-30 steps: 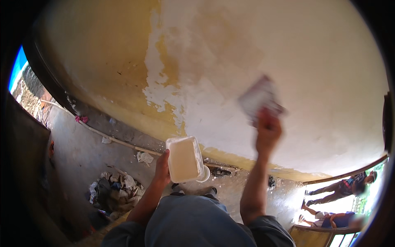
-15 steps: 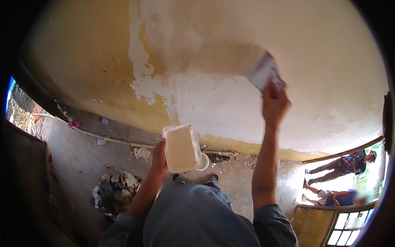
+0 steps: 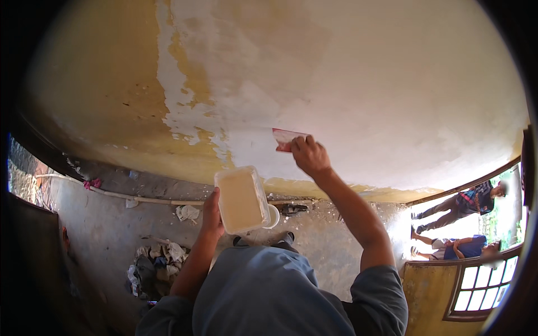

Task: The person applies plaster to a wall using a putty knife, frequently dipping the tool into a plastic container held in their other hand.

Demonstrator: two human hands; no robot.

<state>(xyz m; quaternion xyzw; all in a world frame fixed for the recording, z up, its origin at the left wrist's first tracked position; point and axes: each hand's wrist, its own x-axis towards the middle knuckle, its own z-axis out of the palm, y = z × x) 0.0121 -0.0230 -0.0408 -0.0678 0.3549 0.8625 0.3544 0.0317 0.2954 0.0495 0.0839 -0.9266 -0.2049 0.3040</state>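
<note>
My left hand [image 3: 212, 214] grips a rectangular translucent plastic tub [image 3: 242, 200] by its left side, thumb at the rim. Pale cream material shows inside it. My right hand [image 3: 310, 155] is closed on a flat putty scraper [image 3: 284, 138], red-edged and smeared white, held at the wall [image 3: 358, 101]. Whether its blade touches the surface, I cannot tell. White coating covers the wall's middle and right, while worn yellow paint with a ragged, patchy border shows on the left. Past the tub's right side, a round white rim [image 3: 273, 217] partly shows.
Along the wall's foot lies a long pale pole [image 3: 145, 199], with a crumpled white scrap [image 3: 187, 213] near it. A heap of rags and rubbish [image 3: 159, 266] is on the floor at left. Two people [image 3: 465, 207] are at the bright doorway on the right, beside a paned window [image 3: 486, 284].
My right hand has swept the scraper left and down across the wall, from upper right to just above the tub. My left hand and the tub have shifted slightly left.
</note>
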